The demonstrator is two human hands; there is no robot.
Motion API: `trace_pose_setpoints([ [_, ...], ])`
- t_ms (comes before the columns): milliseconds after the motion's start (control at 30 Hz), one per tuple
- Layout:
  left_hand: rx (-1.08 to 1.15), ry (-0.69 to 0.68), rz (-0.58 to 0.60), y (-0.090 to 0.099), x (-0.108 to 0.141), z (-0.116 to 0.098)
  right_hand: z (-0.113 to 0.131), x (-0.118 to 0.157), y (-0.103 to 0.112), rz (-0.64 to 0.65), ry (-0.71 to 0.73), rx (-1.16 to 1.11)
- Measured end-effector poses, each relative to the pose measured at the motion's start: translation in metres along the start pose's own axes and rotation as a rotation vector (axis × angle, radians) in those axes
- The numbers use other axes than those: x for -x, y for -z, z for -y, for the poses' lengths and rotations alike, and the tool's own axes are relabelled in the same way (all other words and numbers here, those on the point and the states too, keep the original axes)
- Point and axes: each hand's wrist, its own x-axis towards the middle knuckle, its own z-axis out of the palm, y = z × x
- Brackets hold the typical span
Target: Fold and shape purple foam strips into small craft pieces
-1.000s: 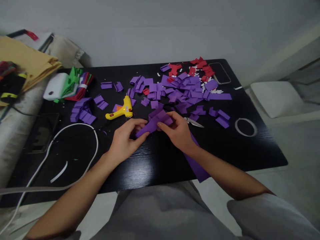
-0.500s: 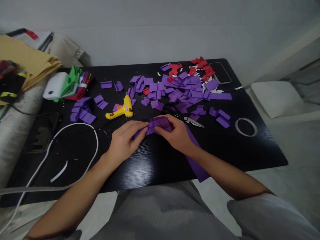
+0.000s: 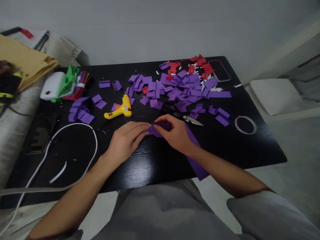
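Between my two hands is a folded piece of purple paper (image 3: 155,132), held low over the black table. My left hand (image 3: 125,138) pinches its left end between thumb and fingers. On the right end, my right hand (image 3: 175,132) is closed with thumb and fingertips on the paper, covering part of it. A longer purple paper strip (image 3: 197,166) lies beneath my right forearm and reaches past the table's front edge. Just beyond my right hand rest scissors (image 3: 191,120), their blades pointing right. The yellow glue gun (image 3: 120,109) lies beyond my left hand, with a small orange light showing.
Several folded purple papers (image 3: 185,87) and red pieces (image 3: 206,66) are heaped at the back. A white cable (image 3: 97,143) loops across the left side. A tape ring (image 3: 245,125) lies right. Green paper bundles (image 3: 67,83) and a dark phone-like slab (image 3: 40,133) are left.
The purple paper between my hands has been folded flatter, and less of it shows. My left hand has turned slightly over it, with its fingers closer to my right hand.
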Motion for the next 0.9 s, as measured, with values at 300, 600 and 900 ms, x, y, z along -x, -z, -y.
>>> trace_pose_setpoints([
  [300, -0.065, -0.040, 0.028, 0.001, 0.001, 0.005, -0.002, 0.001, 0.000, 0.036, -0.017, -0.018],
  [600, 0.001, 0.013, 0.002, 0.002, -0.002, 0.001, 0.003, 0.004, 0.000, 0.073, 0.012, -0.026],
  [900, 0.026, 0.074, 0.063, 0.008, -0.002, 0.003, -0.008, 0.000, 0.000, -0.029, 0.056, 0.015],
])
